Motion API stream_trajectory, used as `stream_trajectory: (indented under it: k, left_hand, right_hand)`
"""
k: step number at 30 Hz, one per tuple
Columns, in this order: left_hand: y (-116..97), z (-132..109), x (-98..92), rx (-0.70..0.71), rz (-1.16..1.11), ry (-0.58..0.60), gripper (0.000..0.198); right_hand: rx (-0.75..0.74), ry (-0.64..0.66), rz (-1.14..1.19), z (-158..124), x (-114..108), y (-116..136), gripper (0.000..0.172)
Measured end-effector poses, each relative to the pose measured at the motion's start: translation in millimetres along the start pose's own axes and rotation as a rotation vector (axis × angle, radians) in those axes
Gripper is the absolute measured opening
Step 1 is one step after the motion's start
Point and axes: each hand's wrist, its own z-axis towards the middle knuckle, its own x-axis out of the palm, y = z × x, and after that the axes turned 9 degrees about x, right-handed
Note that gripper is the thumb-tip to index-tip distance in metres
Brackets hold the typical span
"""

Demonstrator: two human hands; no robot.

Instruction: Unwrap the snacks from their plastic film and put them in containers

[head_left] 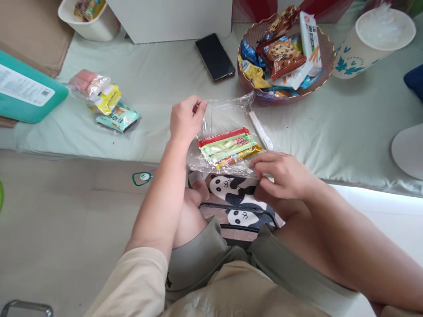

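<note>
A sheet of clear plastic wrap [228,114] lies spread over the table's near edge. On it rest several slim snack packets [228,145], red, green and yellow, side by side. My left hand [187,118] pinches the wrap's far left corner between thumb and fingers. At the near right edge of the wrap is my right hand [280,174], fingers bent and pressed close to the film; its grip on the edge is partly hidden. A white utility knife [261,131] lies just right of the packets, beside the wrap.
A glass bowl [325,83] full of wrapped snacks stands behind, beside a phone [214,57]. To the right is a patterned bin [350,57]. Several wrapped snacks [115,118] lie at left near a teal box [49,103]. A panda-print bag [238,189] sits between my legs.
</note>
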Motion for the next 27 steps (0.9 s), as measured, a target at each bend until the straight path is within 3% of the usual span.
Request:
stream_trajectory:
  k: [6, 9, 12, 14, 17, 22, 25, 27]
  left_hand:
    - [-17.7, 0.1, -10.6, 0.132, 0.035, -0.144, 0.023]
    - [-37.8, -21.8, -28.0, 0.081, 0.014, -0.052, 0.034]
    - [-53.8, -52.9, -48.2, -0.048, -0.029, 0.215, 0.037]
    - [-58.1, -71.1, -60.7, -0.095, -0.064, 0.438, 0.035]
    - [-58.7, -87.9, -73.8, -0.109, -0.121, 0.691, 0.053]
    - [-69.1, -93.5, -77.1, -0.152, -0.150, 1.025, 0.022]
    - [-82.0, -92.1, -79.6, -0.184, -0.129, 1.329, 0.015]
    - [-87.5, -90.6, -85.9, -0.219, -0.173, 1.456, 0.013]
  right_hand:
    - [0.145, -0.115, -0.123, 5.4, 1.3, 13.4, 0.028]
    - [0.268, -0.099, -0.091, 15.2, 7.4, 26.3, 0.035]
    - [0.308, 0.020, -0.040, 23.9, 14.4, 38.8, 0.039]
    - [0.222, 0.091, -0.010, 26.6, 18.3, 44.4, 0.042]
    - [0.083, 0.188, 0.029, 25.9, 23.0, 48.5, 0.042]
    - [-0.006, 0.289, 0.063, 20.9, 26.0, 49.1, 0.024]
    - [0.023, 0.233, 0.076, 22.6, 23.0, 45.2, 0.022]
    - [0.041, 0.061, 0.089, 28.3, 20.1, 39.4, 0.024]
